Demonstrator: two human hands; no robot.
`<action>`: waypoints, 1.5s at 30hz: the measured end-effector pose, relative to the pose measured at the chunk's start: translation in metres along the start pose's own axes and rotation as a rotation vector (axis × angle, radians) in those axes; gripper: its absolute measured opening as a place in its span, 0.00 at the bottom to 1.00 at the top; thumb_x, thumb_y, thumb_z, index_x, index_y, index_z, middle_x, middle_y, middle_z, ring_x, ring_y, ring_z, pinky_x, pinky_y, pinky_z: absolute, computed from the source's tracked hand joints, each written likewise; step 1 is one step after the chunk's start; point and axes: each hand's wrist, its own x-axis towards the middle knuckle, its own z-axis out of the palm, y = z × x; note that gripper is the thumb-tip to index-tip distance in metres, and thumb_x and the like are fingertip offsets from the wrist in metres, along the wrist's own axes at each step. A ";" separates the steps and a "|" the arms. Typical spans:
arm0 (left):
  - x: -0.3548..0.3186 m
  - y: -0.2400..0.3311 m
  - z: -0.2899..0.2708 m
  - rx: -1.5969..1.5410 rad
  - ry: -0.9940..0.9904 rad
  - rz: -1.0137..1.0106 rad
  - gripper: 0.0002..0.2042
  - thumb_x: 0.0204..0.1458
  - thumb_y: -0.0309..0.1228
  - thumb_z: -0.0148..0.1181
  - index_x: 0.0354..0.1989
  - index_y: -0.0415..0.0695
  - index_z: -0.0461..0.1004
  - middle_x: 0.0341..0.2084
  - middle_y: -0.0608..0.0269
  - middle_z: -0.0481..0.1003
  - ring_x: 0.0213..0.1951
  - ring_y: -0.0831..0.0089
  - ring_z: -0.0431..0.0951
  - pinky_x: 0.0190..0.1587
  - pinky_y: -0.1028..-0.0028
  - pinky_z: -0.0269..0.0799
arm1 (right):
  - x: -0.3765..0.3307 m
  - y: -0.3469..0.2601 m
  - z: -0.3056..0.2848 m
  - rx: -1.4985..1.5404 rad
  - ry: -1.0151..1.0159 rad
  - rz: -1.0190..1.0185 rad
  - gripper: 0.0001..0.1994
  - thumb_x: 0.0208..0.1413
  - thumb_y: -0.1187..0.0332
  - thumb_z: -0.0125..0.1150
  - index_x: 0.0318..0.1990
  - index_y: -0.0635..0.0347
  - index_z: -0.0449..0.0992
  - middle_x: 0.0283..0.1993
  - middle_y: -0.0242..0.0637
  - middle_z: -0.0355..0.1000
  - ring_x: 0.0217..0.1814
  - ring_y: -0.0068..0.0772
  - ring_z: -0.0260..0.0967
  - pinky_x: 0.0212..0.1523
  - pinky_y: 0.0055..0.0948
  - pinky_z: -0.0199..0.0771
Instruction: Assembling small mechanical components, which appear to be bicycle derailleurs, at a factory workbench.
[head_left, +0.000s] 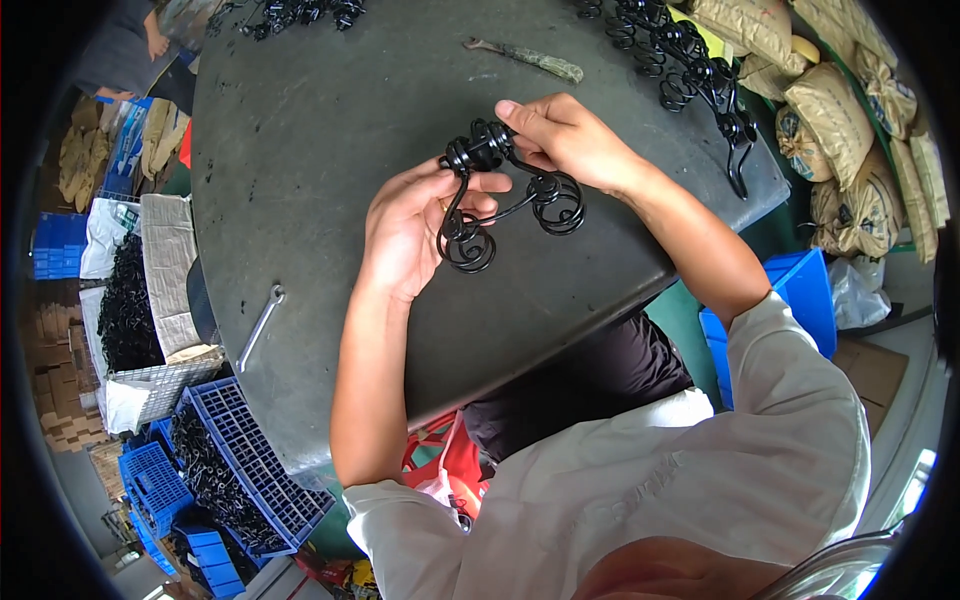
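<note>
Both hands held a black scroll hook (500, 205) above the table (300, 150). The left hand (405, 230) clamped its curled end, steadying it, while the right hand (565, 135) pinched the knob end, apparently to fit it.

Even, soft daylight fills the scene, with no hard shadows across the dark round table (330, 150). The tabletop gives back a dull grey sheen toward its upper left, while faint shade gathers under the left hand (410, 230) and right hand (565, 135). The black scrolled metal piece (500, 200) held between them shows small glints on its coils and stays sharp. A bright patch of glare sits at the lower right rim, and the white shirt (700, 470) is close to overexposed. The fisheye lens bends the table edge and squeezes the blue crates (250, 460) and sacks (830, 110) near the black vignetted border, where detail softens.
</note>
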 end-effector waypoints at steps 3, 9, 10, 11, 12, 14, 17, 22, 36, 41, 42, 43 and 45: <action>0.005 -0.007 -0.003 0.006 0.035 -0.008 0.18 0.62 0.27 0.47 0.57 0.27 0.68 0.43 0.45 0.80 0.37 0.71 0.80 0.42 0.74 0.80 | 0.001 -0.002 -0.001 0.029 -0.012 0.095 0.29 0.71 0.51 0.50 0.16 0.55 0.62 0.15 0.22 0.54 0.19 0.17 0.47 0.20 0.26 0.51; 0.010 -0.015 -0.012 -0.007 0.009 -0.019 0.17 0.55 0.24 0.48 0.52 0.27 0.71 0.42 0.43 0.80 0.38 0.65 0.81 0.48 0.67 0.77 | 0.004 0.005 0.000 -0.213 0.032 0.156 0.31 0.71 0.48 0.47 0.15 0.54 0.61 0.14 0.21 0.53 0.17 0.14 0.45 0.19 0.24 0.47; 0.010 -0.014 -0.012 -0.008 0.008 -0.018 0.17 0.55 0.24 0.48 0.52 0.27 0.71 0.42 0.43 0.80 0.38 0.65 0.81 0.48 0.67 0.77 | 0.005 0.005 -0.001 -0.214 0.031 0.155 0.31 0.71 0.48 0.47 0.15 0.54 0.61 0.14 0.21 0.53 0.17 0.14 0.45 0.19 0.24 0.47; 0.009 -0.012 -0.012 0.020 0.013 -0.031 0.18 0.54 0.24 0.49 0.51 0.28 0.71 0.42 0.43 0.80 0.39 0.64 0.81 0.48 0.67 0.77 | 0.006 0.005 -0.003 -0.186 -0.002 0.194 0.29 0.71 0.48 0.46 0.17 0.54 0.63 0.14 0.21 0.54 0.17 0.14 0.46 0.19 0.23 0.48; 0.009 -0.010 -0.012 0.049 0.018 -0.044 0.18 0.53 0.24 0.49 0.51 0.28 0.72 0.42 0.44 0.80 0.39 0.64 0.81 0.49 0.67 0.76 | 0.006 0.005 -0.005 -0.157 -0.035 0.233 0.28 0.71 0.48 0.45 0.20 0.55 0.65 0.15 0.22 0.56 0.17 0.14 0.48 0.20 0.23 0.48; 0.009 -0.007 -0.012 0.087 0.016 -0.052 0.20 0.53 0.26 0.49 0.53 0.28 0.70 0.43 0.44 0.80 0.40 0.64 0.81 0.49 0.68 0.76 | 0.006 0.002 -0.005 -0.106 -0.045 0.213 0.26 0.72 0.48 0.45 0.23 0.56 0.66 0.16 0.23 0.57 0.18 0.14 0.48 0.20 0.23 0.49; 0.009 -0.007 -0.015 0.136 0.008 -0.059 0.22 0.54 0.29 0.48 0.55 0.28 0.69 0.44 0.44 0.80 0.42 0.63 0.81 0.51 0.68 0.76 | 0.007 0.007 -0.006 -0.064 -0.082 0.132 0.24 0.72 0.50 0.44 0.28 0.58 0.67 0.19 0.23 0.58 0.19 0.14 0.49 0.20 0.22 0.50; 0.012 -0.011 -0.020 0.139 0.004 -0.066 0.22 0.55 0.33 0.48 0.53 0.29 0.70 0.44 0.43 0.80 0.43 0.63 0.81 0.52 0.67 0.75 | 0.009 0.014 -0.008 -0.059 -0.106 0.097 0.20 0.73 0.55 0.45 0.29 0.58 0.66 0.21 0.22 0.57 0.21 0.14 0.50 0.21 0.22 0.50; 0.012 -0.031 0.004 0.299 0.083 0.069 0.14 0.60 0.29 0.59 0.52 0.38 0.72 0.37 0.56 0.81 0.34 0.75 0.79 0.40 0.73 0.77 | 0.009 0.013 -0.005 -0.160 -0.072 0.102 0.22 0.71 0.54 0.48 0.29 0.63 0.70 0.22 0.26 0.60 0.24 0.18 0.55 0.25 0.27 0.57; 0.013 -0.031 0.004 0.288 0.114 0.126 0.12 0.60 0.26 0.58 0.50 0.37 0.73 0.34 0.59 0.80 0.30 0.78 0.76 0.34 0.76 0.76 | 0.007 0.010 -0.007 -0.176 -0.029 -0.006 0.19 0.70 0.56 0.50 0.30 0.62 0.70 0.22 0.26 0.61 0.25 0.20 0.56 0.26 0.31 0.58; 0.015 -0.032 0.003 0.325 0.106 0.217 0.12 0.60 0.24 0.58 0.50 0.36 0.72 0.34 0.59 0.80 0.30 0.78 0.76 0.33 0.76 0.75 | 0.006 0.010 -0.009 -0.203 -0.054 -0.117 0.17 0.69 0.58 0.51 0.32 0.62 0.70 0.21 0.28 0.62 0.25 0.21 0.57 0.27 0.32 0.58; 0.016 -0.033 0.003 0.362 0.098 0.309 0.12 0.60 0.23 0.57 0.51 0.36 0.71 0.34 0.59 0.80 0.29 0.78 0.76 0.32 0.77 0.75 | 0.005 0.010 -0.010 -0.230 -0.079 -0.229 0.15 0.68 0.60 0.52 0.34 0.62 0.71 0.21 0.30 0.62 0.25 0.23 0.58 0.27 0.32 0.58; 0.015 -0.037 0.004 0.407 0.105 0.414 0.13 0.59 0.22 0.57 0.52 0.36 0.70 0.34 0.58 0.80 0.30 0.79 0.76 0.31 0.77 0.75 | -0.001 0.004 -0.009 -0.303 -0.068 -0.309 0.14 0.69 0.60 0.51 0.37 0.62 0.70 0.23 0.29 0.62 0.28 0.22 0.57 0.29 0.30 0.59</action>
